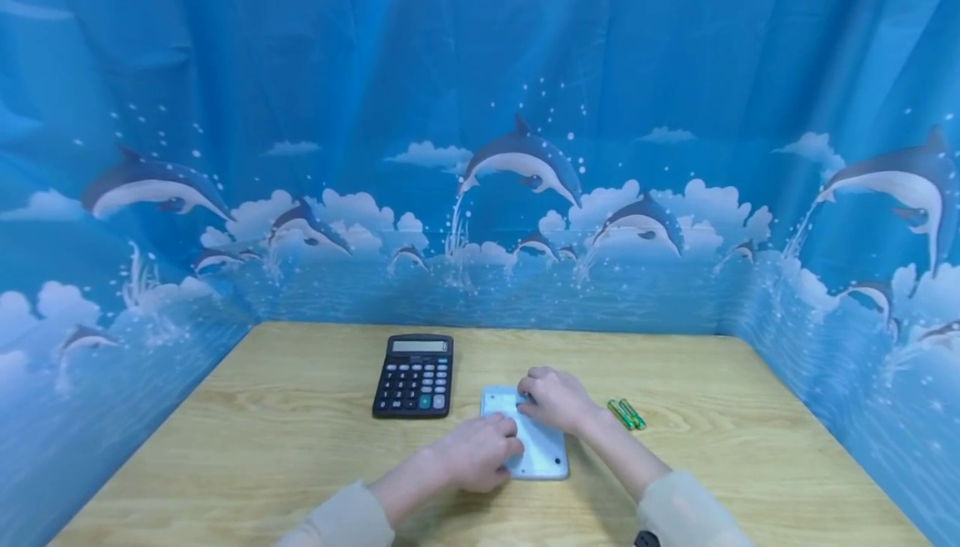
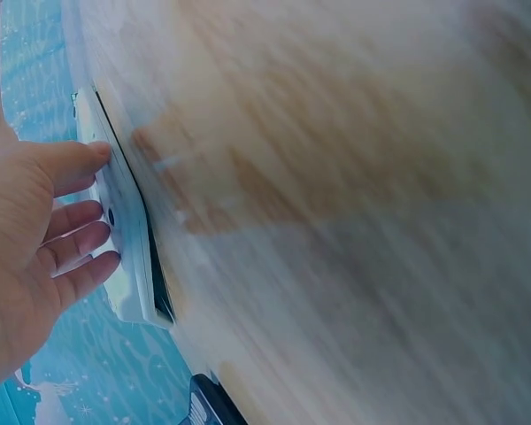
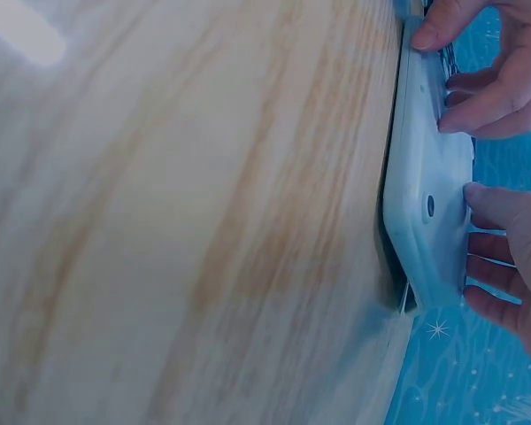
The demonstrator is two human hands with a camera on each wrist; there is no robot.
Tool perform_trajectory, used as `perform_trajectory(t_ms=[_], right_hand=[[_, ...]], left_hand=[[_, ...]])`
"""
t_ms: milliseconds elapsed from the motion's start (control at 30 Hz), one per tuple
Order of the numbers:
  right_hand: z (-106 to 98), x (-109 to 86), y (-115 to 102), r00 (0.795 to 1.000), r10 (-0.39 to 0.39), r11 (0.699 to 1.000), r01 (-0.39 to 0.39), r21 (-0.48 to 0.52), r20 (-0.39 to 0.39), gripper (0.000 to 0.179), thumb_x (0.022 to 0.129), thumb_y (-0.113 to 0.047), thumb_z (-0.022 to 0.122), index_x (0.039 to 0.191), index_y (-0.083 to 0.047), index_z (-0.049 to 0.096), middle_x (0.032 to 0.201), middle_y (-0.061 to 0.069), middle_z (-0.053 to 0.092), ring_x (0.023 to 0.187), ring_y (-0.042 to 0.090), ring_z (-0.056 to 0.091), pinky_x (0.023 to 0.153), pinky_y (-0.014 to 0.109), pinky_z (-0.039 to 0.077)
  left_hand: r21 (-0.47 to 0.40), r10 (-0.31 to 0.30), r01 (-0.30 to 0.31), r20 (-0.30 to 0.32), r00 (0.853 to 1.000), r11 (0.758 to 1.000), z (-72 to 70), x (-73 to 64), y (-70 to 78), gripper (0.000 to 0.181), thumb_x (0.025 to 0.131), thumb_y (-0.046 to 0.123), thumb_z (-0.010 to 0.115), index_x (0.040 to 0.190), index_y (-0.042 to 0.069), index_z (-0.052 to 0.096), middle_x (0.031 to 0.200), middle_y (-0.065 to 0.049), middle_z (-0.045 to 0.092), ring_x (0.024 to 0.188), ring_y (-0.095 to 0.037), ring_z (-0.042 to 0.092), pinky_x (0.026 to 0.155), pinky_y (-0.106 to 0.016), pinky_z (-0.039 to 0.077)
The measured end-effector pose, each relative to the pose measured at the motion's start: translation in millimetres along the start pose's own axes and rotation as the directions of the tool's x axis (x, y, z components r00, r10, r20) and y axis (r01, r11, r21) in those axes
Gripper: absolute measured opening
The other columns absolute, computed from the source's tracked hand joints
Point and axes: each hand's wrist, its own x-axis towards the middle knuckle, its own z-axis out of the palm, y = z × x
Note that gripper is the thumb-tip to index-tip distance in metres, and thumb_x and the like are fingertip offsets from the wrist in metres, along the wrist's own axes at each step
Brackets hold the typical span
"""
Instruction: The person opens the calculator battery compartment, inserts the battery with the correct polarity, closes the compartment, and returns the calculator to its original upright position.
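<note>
A pale blue-white flat device (image 1: pixel 542 447), its underside with small round feet and screw holes facing up, lies on the wooden table. My left hand (image 1: pixel 480 451) is at its left edge. In the left wrist view the thumb and loosely bent fingers of the left hand (image 2: pixel 44 221) touch its back. The right hand (image 1: pixel 558 399) is over its far part, fingers bent down onto it. From the right wrist view, the right thumb (image 3: pixel 438 31) rests near the device's edge, fingertips on its back; I cannot tell whether they pinch anything.
Two green batteries (image 1: pixel 627 414) lie side by side to the right of the right hand. A black calculator (image 1: pixel 412 376) lies face up at the left, beyond the left hand. A blue dolphin-print curtain (image 1: pixel 480 113) surrounds the table's back and sides.
</note>
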Motion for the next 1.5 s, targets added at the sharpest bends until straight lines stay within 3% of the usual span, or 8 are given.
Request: perform_trajectory(t_ms=[533,1133,1333,1500], right_hand=[[4,0.2,8,0.989,-0.149,0.985,0.149,-0.085,0.007,0.013,0.081,-0.023,0.068,0.082,-0.010,0.068,0.074,-0.003,0.054,0.065,0.010,0.050,0.055,0.022,0.044],[4,3.4,16,0.963,-0.270,0.945,0.270,-0.187,0.026,0.015,0.084,-0.024,0.065,0.083,-0.009,0.066,0.074,-0.003,0.051,0.064,0.008,0.045,0.054,0.018,0.041],[7,3.9,17,0.940,-0.340,0.916,0.332,-0.227,0.002,0.015,0.085,-0.023,0.064,0.084,-0.008,0.066,0.076,-0.001,0.052,0.066,0.009,0.047,0.056,0.019,0.043],[9,4.5,15,0.936,-0.353,0.906,0.341,-0.252,-0.004,0.016,0.085,-0.024,0.064,0.084,-0.007,0.065,0.076,-0.001,0.051,0.067,0.010,0.047,0.057,0.019,0.043]], left_hand=[[-0.021,-0.020,0.020,0.000,1.000,1.000,4.2,1.4,3.2,0.030,0.077,0.028,0.071,0.105,0.018,0.068,0.094,0.005,0.053,0.084,-0.006,0.046,0.070,-0.015,0.040],[0.010,-0.014,0.014,-0.029,0.999,1.000,2.6,4.1,2.1,0.029,0.076,0.028,0.072,0.103,0.019,0.069,0.089,0.005,0.053,0.081,-0.006,0.045,0.067,-0.015,0.039],[-0.006,-0.027,0.027,0.002,1.000,1.000,0.0,3.4,2.9,0.027,0.076,0.026,0.072,0.101,0.017,0.069,0.087,0.005,0.052,0.079,-0.006,0.045,0.067,-0.015,0.040],[-0.019,-0.050,0.051,0.046,0.998,0.999,-2.1,2.7,3.3,0.028,0.076,0.026,0.072,0.103,0.018,0.068,0.088,0.006,0.053,0.080,-0.005,0.045,0.068,-0.015,0.040]])
